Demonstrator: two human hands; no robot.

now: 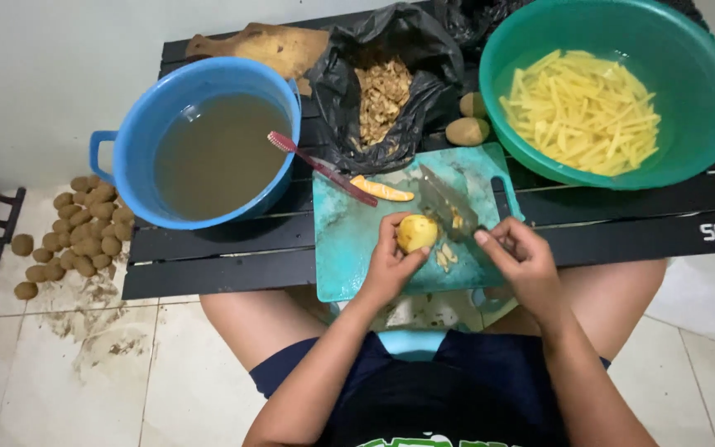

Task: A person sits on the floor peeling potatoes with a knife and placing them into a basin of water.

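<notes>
The left grip point(391, 263) pinches a peeled potato point(417, 233) on the teal board point(349, 240); the right grip point(523, 261) squeezes a knife point(448, 205). The green bowl point(705, 91) has many cut sticks; brown potatoes point(84, 228) wait on the floor

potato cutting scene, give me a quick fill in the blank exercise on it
1. The left hand holds a peeled ____ on the teal cutting board.
2. The right hand grips a ____.
3. The green bowl holds cut potato ____.
4. The blue tub holds murky ____.

Missing words: potato; knife; sticks; water
</notes>
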